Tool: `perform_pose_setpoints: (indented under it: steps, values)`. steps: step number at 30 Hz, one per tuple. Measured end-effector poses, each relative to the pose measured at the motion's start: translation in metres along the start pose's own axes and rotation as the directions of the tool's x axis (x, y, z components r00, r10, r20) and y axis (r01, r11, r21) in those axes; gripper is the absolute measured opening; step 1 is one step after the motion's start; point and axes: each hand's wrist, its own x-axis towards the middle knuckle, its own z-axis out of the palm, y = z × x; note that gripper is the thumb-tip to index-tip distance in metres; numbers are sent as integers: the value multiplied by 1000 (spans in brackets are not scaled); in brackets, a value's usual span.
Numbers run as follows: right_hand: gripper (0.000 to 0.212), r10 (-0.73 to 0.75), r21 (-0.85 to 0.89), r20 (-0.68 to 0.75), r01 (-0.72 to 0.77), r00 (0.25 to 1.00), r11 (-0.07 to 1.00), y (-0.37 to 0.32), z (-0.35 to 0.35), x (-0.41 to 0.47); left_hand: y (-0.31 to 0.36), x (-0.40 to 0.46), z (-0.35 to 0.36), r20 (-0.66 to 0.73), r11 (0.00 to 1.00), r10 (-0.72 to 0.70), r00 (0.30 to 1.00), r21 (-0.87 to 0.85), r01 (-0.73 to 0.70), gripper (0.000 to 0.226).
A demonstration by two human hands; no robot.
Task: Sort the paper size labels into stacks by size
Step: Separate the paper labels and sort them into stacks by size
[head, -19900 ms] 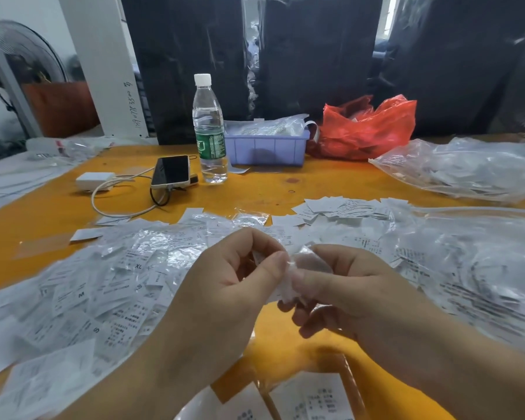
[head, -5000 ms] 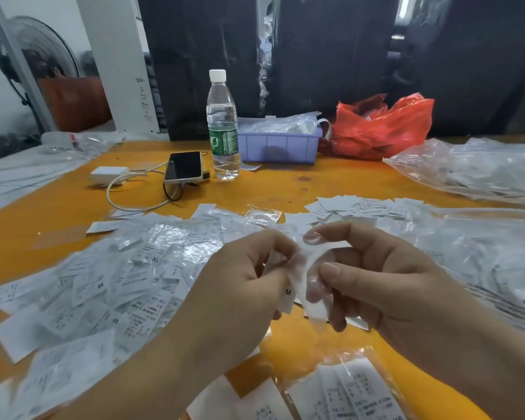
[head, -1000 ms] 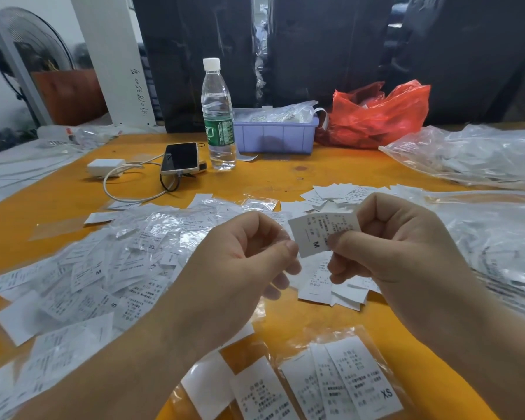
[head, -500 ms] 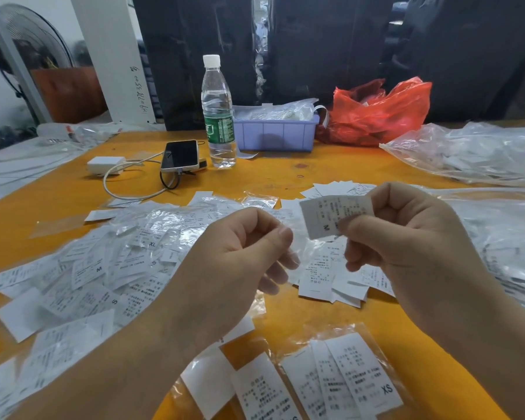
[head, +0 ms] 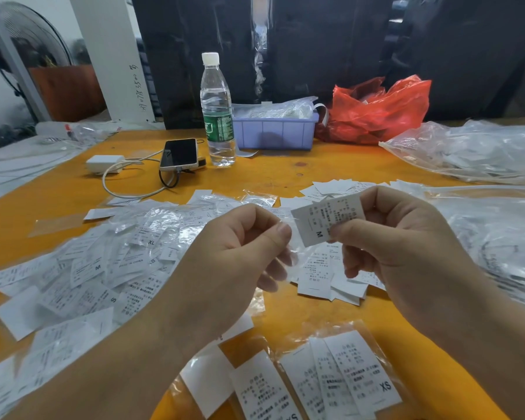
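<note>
We hold one M label point(head: 328, 220) up above the orange worktop point(head: 285, 174), our right hand point(head: 406, 247) pinching its edge between thumb and forefinger; our left hand point(head: 237, 253) is curled beside it, thumb on forefinger, and we cannot tell if it holds anything. The label looks feather-light, thin, floppy paper, best pinched at an edge. Loose labels point(head: 97, 268) lie in crinkly clear sleeves on the left

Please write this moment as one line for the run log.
right hand: pinches M label | left hand: curled, content unclear | loose label pile: unsorted | stack under hands: on table
</note>
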Motion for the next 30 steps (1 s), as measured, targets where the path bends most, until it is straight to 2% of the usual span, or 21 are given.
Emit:
perform_pose_setpoints:
  steps: [8,13,17,24,30]
  values:
    - [20,8,-31,25,-7,1000,999,0,1,-1,0,1,-1,-54,1000,23,998,-5,-23,18]
    - [21,1,-72,60,4,998,997,2,0,-1,0,2,-1,-35,1000,24,999,8,-24,16]
    - [10,19,-34,91,-16,996,999,2,1,0,-1,2,0,-26,1000,18,1000,8,-17,18]
    - [12,40,-45,111,-36,993,998,2,0,-1,-1,3,-1,-49,1000,16,999,5,-16,18]
    - [23,99,-84,123,-89,987,993,6,2,1,-1,3,-1,-20,1000,4,1000,6,-4,21]
